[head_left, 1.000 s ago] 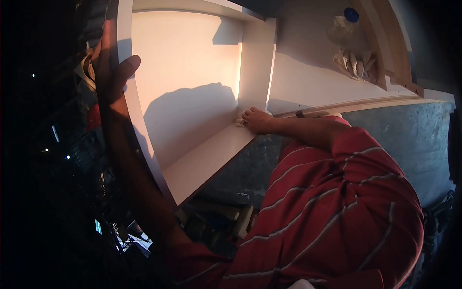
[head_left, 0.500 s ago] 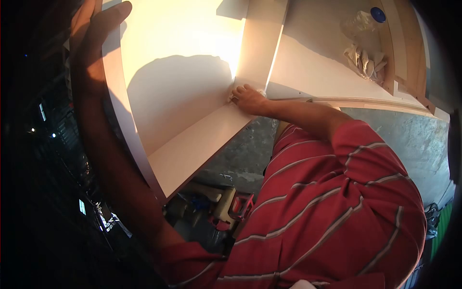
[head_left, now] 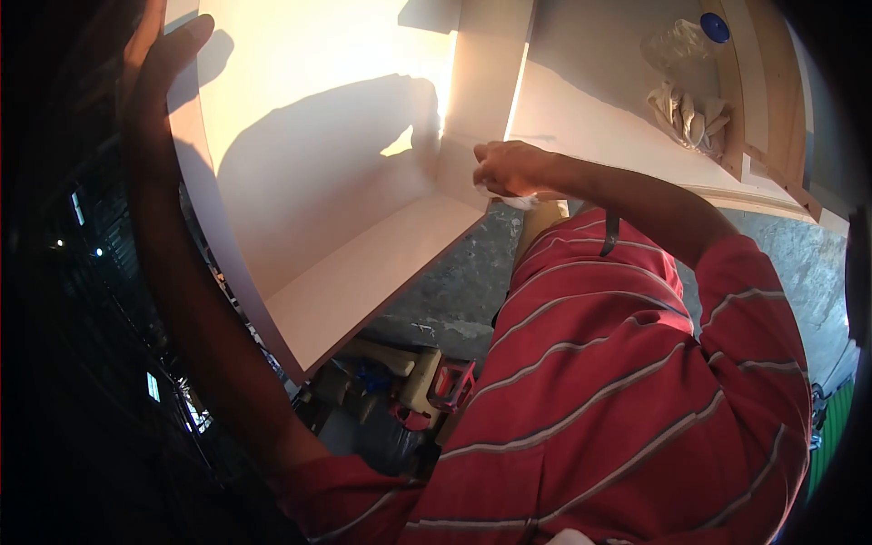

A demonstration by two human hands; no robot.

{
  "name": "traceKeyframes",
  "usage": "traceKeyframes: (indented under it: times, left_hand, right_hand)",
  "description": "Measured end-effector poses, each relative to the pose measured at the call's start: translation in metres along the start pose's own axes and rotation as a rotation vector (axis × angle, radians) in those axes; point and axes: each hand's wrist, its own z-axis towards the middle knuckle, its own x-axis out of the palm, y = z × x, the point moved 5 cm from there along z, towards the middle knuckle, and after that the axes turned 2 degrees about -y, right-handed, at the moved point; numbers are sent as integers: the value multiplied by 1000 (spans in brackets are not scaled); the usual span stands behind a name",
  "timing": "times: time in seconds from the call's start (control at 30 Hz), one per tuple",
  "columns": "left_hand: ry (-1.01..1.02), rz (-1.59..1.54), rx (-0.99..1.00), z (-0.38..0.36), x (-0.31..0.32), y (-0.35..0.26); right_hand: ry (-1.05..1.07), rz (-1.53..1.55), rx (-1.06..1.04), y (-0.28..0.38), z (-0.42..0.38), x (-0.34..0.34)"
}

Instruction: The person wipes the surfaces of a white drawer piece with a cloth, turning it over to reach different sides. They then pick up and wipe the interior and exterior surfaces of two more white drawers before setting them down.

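My left hand (head_left: 162, 71) holds the edge of the side panel of a pale open wooden cabinet (head_left: 350, 282), with the thumb on the inner side and the fingers hidden behind. Closed around a white cloth (head_left: 520, 201), my right hand (head_left: 511, 170) is at the front edge of the upright divider (head_left: 484, 68). Part of the cloth shows below the fingers; the rest is covered by the hand. Bright light and a large shadow fall across the cabinet's inner back.
On the right-hand panel lie crumpled whitish fabric (head_left: 692, 118), clear plastic (head_left: 677, 45) and a round blue lid (head_left: 714, 28). Below the cabinet, a red-framed object (head_left: 451, 385) and other tools sit on the grey floor (head_left: 459, 282).
My right hand has moved with the white cloth from the inner corner out to the right, towards the divider's front edge. My left hand keeps hold of the panel, which appears slightly further left.
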Motion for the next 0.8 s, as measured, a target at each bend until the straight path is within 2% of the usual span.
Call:
traceKeyframes:
  times: [0.07,0.1,0.17,0.2,0.23,0.3,0.33,0.37,0.4,0.47,0.5,0.57,0.63,0.67,0.7,0.73,0.77,0.8]
  left_hand:
    - [-2,24,4,-2,-3,3]
    - [-1,34,12,-2,-4,4]
    - [3,50,20,-4,-4,6]
    - [3,60,25,-4,-4,6]
    - [4,68,30,-4,-5,8]
    - [6,77,40,-4,-5,10]
    - [2,84,49,-2,-7,10]
    - [4,85,53,-2,-6,12]
    - [5,90,60,-1,-6,13]
    - [5,88,64,-1,-5,14]
    - [9,91,64,1,-6,17]
    - [6,106,76,1,-7,18]
    - [11,128,85,0,-9,22]
    - [18,149,94,-2,-10,24]
    - [22,173,108,-5,-13,26]
    - [31,199,119,-6,-14,29]
    - [40,222,136,-6,-15,31]
    - [45,245,149,-6,-18,34]
  right_hand:
    - [-412,309,134,-11,9,-24]
    - [-415,305,135,-10,17,-27]
    - [-727,144,232,-11,27,-28]
    - [-633,24,235,-4,35,-13]
    - [-436,-158,253,-1,47,21]
    - [-226,-312,-21,22,51,70]
    - [-228,-281,61,32,55,91]
    - [-421,-203,96,33,57,87]
    - [-425,-210,95,22,54,89]
    - [-23,-278,-42,24,35,67]
    - [-34,-202,-128,15,30,60]
    - [-151,-305,-170,-7,27,36]
    - [-336,-398,-10,-38,27,-11]
    - [-517,-380,59,-58,31,-35]
    - [-569,-510,215,-84,31,-53]
    - [-681,-560,286,-97,20,-80]
    - [-773,-443,387,-108,7,-101]
    - [-779,-465,425,-132,5,-114]
